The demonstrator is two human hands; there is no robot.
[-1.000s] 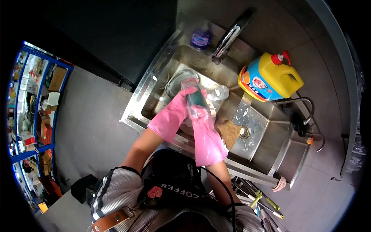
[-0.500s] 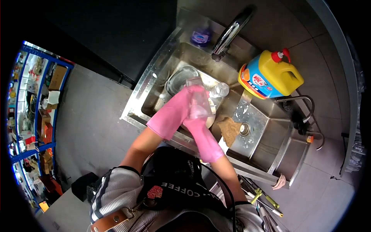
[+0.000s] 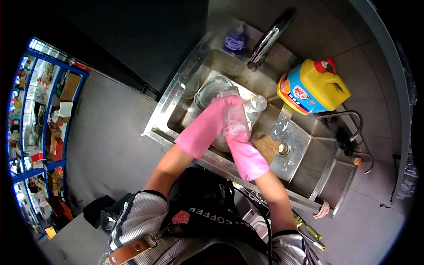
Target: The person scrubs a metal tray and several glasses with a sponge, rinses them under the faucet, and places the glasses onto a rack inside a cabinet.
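Observation:
Both my hands wear pink rubber gloves and meet over the left basin (image 3: 176,120) of a steel sink. My left hand (image 3: 230,102) is closed around a clear, cup-like container (image 3: 229,91), whose far end shows past the fingers. Against the near end of the same container, my right hand (image 3: 236,130) is closed, with white foam over its fingers. Whether a sponge is in that hand is hidden. Just beyond lie an oval clear dish (image 3: 207,93) and a clear glass (image 3: 258,104), in or on a metal tray in the basin.
A brown cloth (image 3: 266,148) lies by the drain (image 3: 284,149) of the right basin. Behind stand a chrome faucet (image 3: 266,42), a purple soap bottle (image 3: 236,43) and a large yellow detergent jug (image 3: 313,86). Blue shelves (image 3: 48,119) are far left.
The view has shifted slightly, so the sink appears a little further right. My hands stay on the clear container, and my right hand has moved up along it a little.

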